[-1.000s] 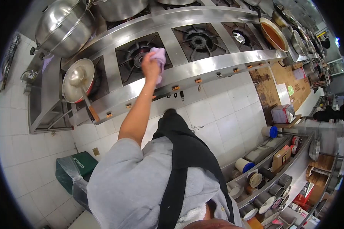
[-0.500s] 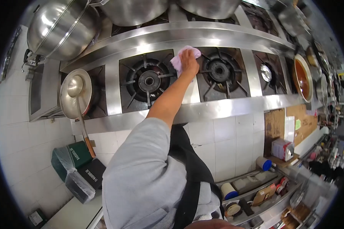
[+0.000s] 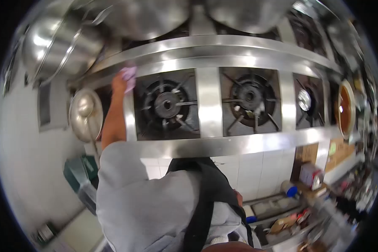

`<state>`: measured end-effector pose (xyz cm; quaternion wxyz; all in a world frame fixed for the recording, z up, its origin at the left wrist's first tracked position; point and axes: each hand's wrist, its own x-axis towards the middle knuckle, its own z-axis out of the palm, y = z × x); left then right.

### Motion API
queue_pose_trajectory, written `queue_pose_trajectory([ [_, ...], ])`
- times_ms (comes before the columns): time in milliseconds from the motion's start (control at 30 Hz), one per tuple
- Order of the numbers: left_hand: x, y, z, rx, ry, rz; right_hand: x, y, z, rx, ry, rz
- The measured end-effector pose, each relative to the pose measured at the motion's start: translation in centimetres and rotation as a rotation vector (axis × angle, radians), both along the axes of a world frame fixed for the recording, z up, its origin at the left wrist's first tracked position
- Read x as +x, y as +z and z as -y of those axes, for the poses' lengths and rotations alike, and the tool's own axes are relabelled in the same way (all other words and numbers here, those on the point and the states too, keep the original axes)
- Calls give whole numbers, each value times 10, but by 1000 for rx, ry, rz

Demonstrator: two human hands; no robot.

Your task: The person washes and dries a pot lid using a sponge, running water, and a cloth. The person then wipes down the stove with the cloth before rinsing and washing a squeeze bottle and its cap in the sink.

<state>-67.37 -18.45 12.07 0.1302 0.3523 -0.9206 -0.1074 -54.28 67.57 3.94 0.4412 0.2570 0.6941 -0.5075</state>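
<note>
My left hand [image 3: 119, 83] is closed on a pink cloth [image 3: 130, 78], at the back end of the steel strip left of the left burner [image 3: 167, 105]. The cloth bunches out on the right side of the fingers. Beside my forearm, a wide metal pan [image 3: 76, 119] with a ladle [image 3: 86, 105] in it sits on the far left burner. A small patch of skin, apparently my right hand [image 3: 238, 197], shows at the right side of my apron; its fingers are hidden.
Large steel pots [image 3: 145, 17] stand on the raised back row. Right of centre is another burner [image 3: 250, 97]. A bowl of orange-brown liquid [image 3: 345, 109] sits at the far right. Green containers [image 3: 80, 170] stand low on the left. The steel front edge [image 3: 222, 145] runs before me.
My left hand has moved left with the pink cloth, from the strip between the two middle burners to the strip left of them. The view has shifted slightly and is blurred.
</note>
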Motion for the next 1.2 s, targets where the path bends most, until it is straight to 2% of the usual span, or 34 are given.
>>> queue_pose_trajectory([
  [33,6,-13,14,-50,91,25,3,10,9,38,-57,17],
  [67,-5,-32,19,-239,-14,130,2,20,18,56,-153,64],
  [100,-35,-38,8,-72,187,313,0,29,27,75,-255,107],
  [167,-95,15,-89,197,224,146,2,32,32,54,-475,200],
  [233,-133,-21,-123,192,-255,-95,9,30,32,57,-542,207],
  [267,-160,-18,-155,274,-371,-133,11,30,31,81,-541,218],
  [300,-184,7,-198,298,-390,-136,12,29,29,104,-541,231],
  [400,-229,10,-257,207,-556,-76,14,37,25,113,-623,227],
  [467,-227,0,-286,223,-572,-56,12,50,23,103,-698,190],
  [500,-216,-22,-293,127,-636,-159,18,47,16,101,-717,193],
  [567,-175,-12,-327,140,-627,-74,36,39,7,89,-758,204],
  [600,-152,-21,-337,106,-656,-44,47,37,3,97,-679,140],
  [667,-100,8,-380,248,-689,-124,75,34,-16,113,-567,59],
  [700,-71,-20,-384,184,-682,-92,92,25,-30,115,-533,44],
  [733,-49,-20,-399,217,-737,-99,110,15,-46,117,-500,28],
  [833,-7,-15,-442,241,-802,-40,136,-7,-78,92,-575,23],
  [900,-3,0,-477,293,-731,-45,147,-42,-116,87,-539,-25],
  [967,-13,-3,-505,298,-764,-85,138,-38,-129,211,-639,204],
  [1000,-18,5,-525,357,-745,-53,143,-87,-147,244,-505,171],
  [1067,-32,-4,-554,237,-957,-70,118,-71,-159,269,-715,219],
  [1100,-40,-9,-573,183,-1030,-99,104,-62,-163,245,-786,159],
  [1133,-48,10,-601,222,-1045,-20,89,-56,-171,223,-784,121],
  [1200,-86,-2,-633,207,-1121,-59,63,-42,-176,195,-824,50],
])
